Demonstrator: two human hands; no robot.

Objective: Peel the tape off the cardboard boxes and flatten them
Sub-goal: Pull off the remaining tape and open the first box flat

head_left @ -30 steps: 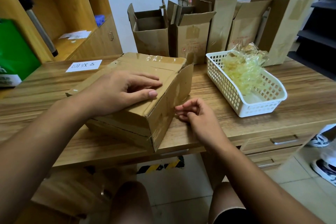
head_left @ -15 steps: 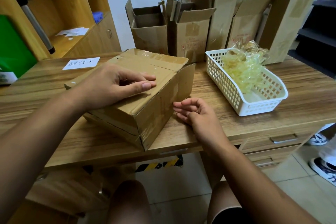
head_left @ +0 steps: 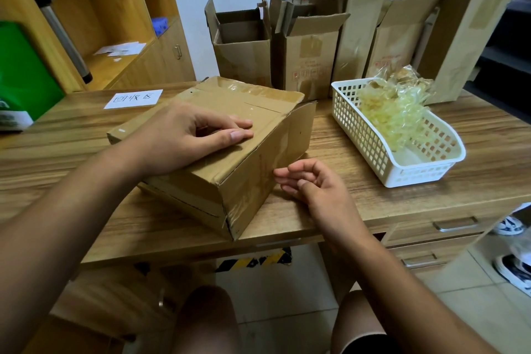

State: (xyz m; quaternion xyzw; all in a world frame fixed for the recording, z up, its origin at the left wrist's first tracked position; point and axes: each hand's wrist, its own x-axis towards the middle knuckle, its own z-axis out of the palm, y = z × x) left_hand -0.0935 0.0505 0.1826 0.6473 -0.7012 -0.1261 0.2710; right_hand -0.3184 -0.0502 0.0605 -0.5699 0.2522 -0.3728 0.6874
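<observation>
**Fig. Taped cardboard box steadied on the desk**

The cardboard box (head_left: 244, 181) lies closed on the desk (head_left: 431, 201), one corner turned towards the seated person. Glossy clear tape (head_left: 241, 211) covers that corner and runs along the seams. The left hand (head_left: 184, 138) rests palm-down on the box top, fingers and thumb stretched out flat, grasping nothing. The right hand (head_left: 313, 184) sits at the box's right side face, fingers loosely curled and empty; whether the fingertips touch the cardboard cannot be told. To the right of the box, apart from it, stands a white basket (head_left: 416, 172) holding a heap of crumpled tape (head_left: 393, 112). Behind the box, several opened boxes (head_left: 310, 57) stand upright. Behind it to the left lies a paper label (head_left: 133, 98).
</observation>
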